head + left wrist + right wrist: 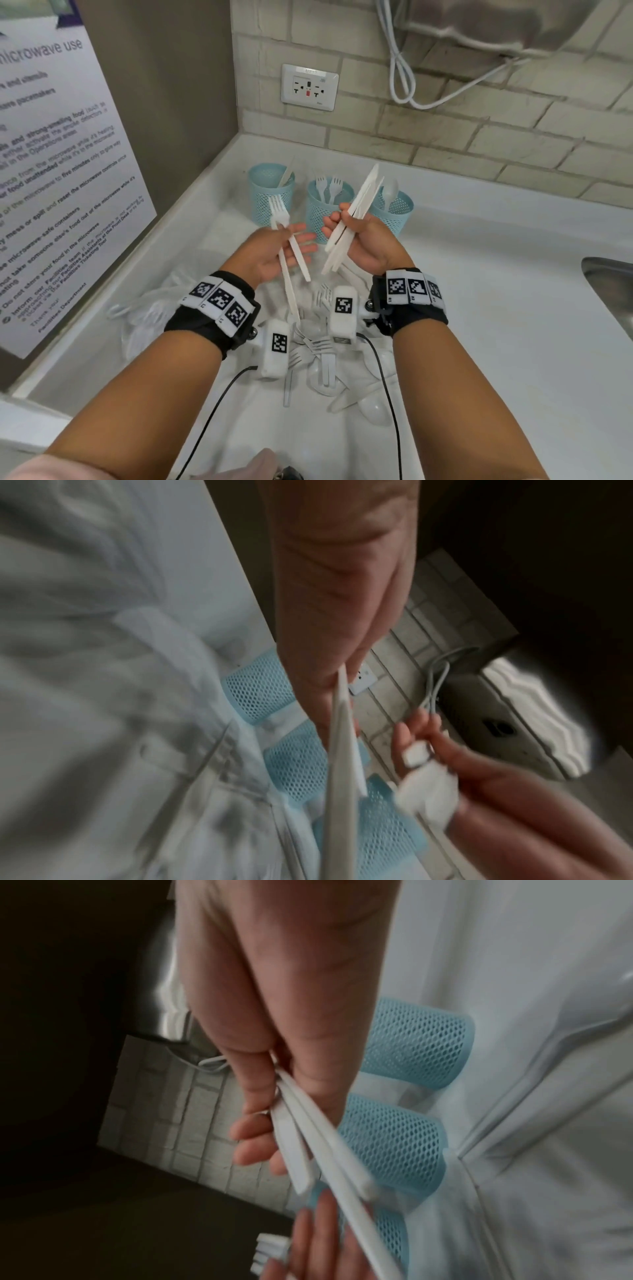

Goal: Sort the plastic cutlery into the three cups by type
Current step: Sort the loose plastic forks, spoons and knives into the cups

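Note:
Three blue mesh cups stand in a row at the back of the white counter. The left cup (270, 195) holds a knife, the middle cup (327, 212) forks, the right cup (397, 212) a spoon. My left hand (274, 251) pinches white forks (278, 212) under the thumb, tines up, in front of the left cup. My right hand (364, 246) grips a bundle of white knives (359, 202) (308, 1139) in front of the right cup. The fork handle (342, 750) crosses the blurred left wrist view. Loose cutlery (318, 353) lies piled below both wrists.
A steel sink (613, 294) is set into the counter at the right. A printed notice (51, 171) covers the left wall. A wall outlet (310, 87) and a hanging cord (404, 78) sit on the brick backsplash. Clear plastic wrapping (150, 308) lies left of the pile.

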Demonstrator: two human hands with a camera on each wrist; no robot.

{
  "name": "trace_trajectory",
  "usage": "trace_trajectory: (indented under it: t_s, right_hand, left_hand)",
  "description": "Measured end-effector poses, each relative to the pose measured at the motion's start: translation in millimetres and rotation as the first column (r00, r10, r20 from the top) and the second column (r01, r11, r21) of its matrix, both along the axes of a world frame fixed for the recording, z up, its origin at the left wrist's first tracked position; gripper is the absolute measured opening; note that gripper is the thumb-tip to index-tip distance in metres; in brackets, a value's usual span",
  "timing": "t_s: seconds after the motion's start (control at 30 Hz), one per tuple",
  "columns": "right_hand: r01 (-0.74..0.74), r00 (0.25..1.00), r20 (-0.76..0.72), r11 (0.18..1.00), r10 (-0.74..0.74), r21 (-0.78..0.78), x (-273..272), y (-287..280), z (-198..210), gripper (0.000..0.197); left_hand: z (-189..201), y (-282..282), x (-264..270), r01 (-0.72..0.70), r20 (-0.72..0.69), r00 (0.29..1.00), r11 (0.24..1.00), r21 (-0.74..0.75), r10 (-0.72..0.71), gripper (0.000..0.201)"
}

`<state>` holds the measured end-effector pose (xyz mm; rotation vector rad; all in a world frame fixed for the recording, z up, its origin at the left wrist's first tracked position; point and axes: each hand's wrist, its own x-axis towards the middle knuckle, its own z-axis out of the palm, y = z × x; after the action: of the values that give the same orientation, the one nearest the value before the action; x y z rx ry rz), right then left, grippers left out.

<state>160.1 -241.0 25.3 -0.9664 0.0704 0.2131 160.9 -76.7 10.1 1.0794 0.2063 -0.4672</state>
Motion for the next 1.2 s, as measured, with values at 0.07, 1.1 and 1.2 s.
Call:
trace_trajectory:
  t_s: [0.07, 1.1, 1.2]
  right_hand:
    - [0.07, 0.996, 0.05, 0.997, -0.071, 0.009, 4, 7, 3, 0.02]
    - [-0.297, 0.952, -0.221, 0.807, 0.21, -0.511, -8, 25, -12, 0.019]
    - [-0.107, 0.983, -0.184, 0.866, 0.018, -0.489, -2, 16, -12, 0.013]
  left_hand:
    - [-1, -6, -5, 0.084, -0.021, 0.996, 0.995, 0.047, -0.083, 0.027]
    - [15, 17, 16, -0.395, 0.159, 0.84, 0.786, -0.476, 0.519, 0.024]
    - [13, 23, 16, -0.406, 0.152, 0.844, 0.798, -0.445, 0.514, 0.022]
